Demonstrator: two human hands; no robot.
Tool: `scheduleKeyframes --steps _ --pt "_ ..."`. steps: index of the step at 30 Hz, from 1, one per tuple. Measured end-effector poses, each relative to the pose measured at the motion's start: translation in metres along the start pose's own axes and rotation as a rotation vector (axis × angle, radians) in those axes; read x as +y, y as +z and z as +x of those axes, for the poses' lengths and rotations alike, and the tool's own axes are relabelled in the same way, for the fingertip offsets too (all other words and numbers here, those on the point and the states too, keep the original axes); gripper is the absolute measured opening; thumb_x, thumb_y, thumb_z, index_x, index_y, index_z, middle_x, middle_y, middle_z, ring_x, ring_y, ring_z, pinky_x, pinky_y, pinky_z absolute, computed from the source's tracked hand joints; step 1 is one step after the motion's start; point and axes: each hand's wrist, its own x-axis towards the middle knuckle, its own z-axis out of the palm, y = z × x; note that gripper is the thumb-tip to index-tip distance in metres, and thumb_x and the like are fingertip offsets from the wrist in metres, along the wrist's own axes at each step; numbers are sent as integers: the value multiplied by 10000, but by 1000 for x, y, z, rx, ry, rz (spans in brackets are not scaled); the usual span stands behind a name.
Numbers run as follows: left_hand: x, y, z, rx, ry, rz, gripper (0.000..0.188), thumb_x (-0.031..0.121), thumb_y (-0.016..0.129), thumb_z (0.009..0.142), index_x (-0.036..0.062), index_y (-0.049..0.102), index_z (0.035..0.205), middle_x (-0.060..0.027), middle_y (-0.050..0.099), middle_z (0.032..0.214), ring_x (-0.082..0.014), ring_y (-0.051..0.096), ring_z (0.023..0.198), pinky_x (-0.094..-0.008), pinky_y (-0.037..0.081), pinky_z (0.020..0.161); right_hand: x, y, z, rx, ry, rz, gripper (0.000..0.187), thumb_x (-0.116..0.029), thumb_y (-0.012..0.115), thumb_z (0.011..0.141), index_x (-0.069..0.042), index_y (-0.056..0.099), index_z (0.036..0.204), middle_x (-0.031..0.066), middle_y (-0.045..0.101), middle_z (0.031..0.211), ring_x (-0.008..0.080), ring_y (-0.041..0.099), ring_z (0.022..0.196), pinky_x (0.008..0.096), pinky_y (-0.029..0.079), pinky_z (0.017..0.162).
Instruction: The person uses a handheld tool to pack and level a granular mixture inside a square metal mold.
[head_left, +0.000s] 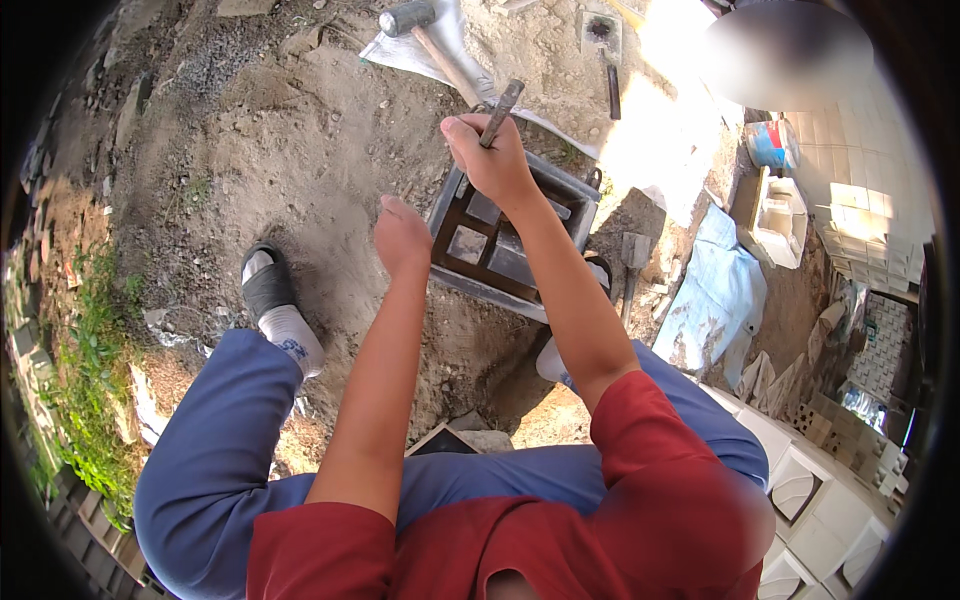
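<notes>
A short, flat, grey-brown bar (505, 106) is gripped in my right hand (488, 160), its upper end sticking out past the fingers. This hand is above the far side of a rectangular mould (478, 287), which has a grey outer frame, brown dividers and grey blocks in its compartments. My left hand (402, 238) is beside the mould's left edge with its fingers curled closed. What it holds, if anything, is hidden, and I cannot tell whether it touches the frame. My right forearm covers part of the mould's right side.
A mallet (408, 17) lies on a white sack (450, 45) beyond the mould. To the right are a flat trowel-like tool (634, 252), a blue sheet (712, 268), a white container (780, 220) and a bucket (772, 145). Pale blocks (825, 515) are stacked at lower right.
</notes>
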Motion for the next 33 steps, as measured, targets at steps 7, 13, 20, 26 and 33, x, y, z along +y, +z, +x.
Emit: scheduleKeyframes --steps 7,13,20,26,33 --pt "-3 6 -3 14 0 5 688 409 188 1048 -66 685 1028 -311 669 1056 -498 612 1030 -550 456 937 17 -8 2 71 -16 38 417 -231 592 958 -67 476 592 -61 377 520 50 313 495 303 254 457" --pt "-1 9 2 66 54 -33 683 408 195 1046 -69 681 1015 -312 673 1031 -505 615 1006 -558 457 927 15 -10 -2 124 -27 51 432 -224 584 970 -68 469 584 -63 402 522 46 324 486 293 255 453" --pt "-7 -1 1 74 44 8 673 400 199 1046 -58 689 991 -310 675 1011 -509 616 986 -560 460 912 -5 -10 -6 150 -90 274 436 -227 573 980 -62 474 589 -52 412 514 52 337 468 287 258 449" --pt "-5 0 0 41 51 18 678 404 193 1044 -49 693 982 -297 681 1007 -505 618 978 -564 460 906 -4 -7 3 92 -48 55 449 -240 553 988 -72 463 581 -55 402 508 45 335 478 275 256 456" --pt "3 9 1 37 35 1 682 419 189 1042 -36 695 998 -295 678 1032 -503 616 999 -566 460 912 13 -1 1 117 -63 26 454 -267 567 984 -79 463 585 -68 385 522 41 309 501 292 239 454"
